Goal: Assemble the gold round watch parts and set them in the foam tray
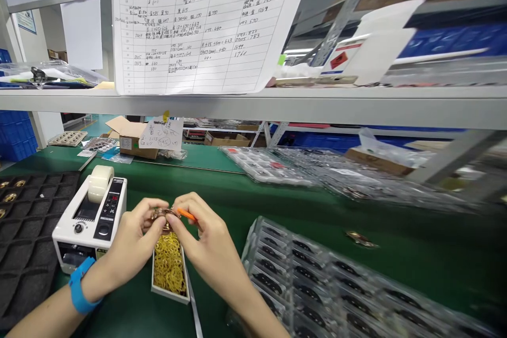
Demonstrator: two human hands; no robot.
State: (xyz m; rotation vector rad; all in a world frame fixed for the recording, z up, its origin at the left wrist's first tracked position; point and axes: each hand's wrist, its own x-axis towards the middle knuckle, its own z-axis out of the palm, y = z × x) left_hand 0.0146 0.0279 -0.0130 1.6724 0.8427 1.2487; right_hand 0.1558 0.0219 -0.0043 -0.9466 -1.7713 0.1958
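Both hands meet over a small white box (158, 288) filled with yellow rubber bands (169, 264). My left hand (132, 240), with a blue wristband (80, 288) on its wrist, pinches a small gold-coloured metal part (160, 214). My right hand (206, 245) pinches the same part from the other side and has an orange tool (186, 215) between its fingers. The part is held just above the box.
A white tape dispenser (92, 219) stands left of the hands. A black foam tray (26, 232) with gold parts lies at far left. Clear plastic trays (317, 285) lie at right on the green table (233, 195). A shelf (253, 101) with a handwritten sheet (206, 21) hangs overhead.
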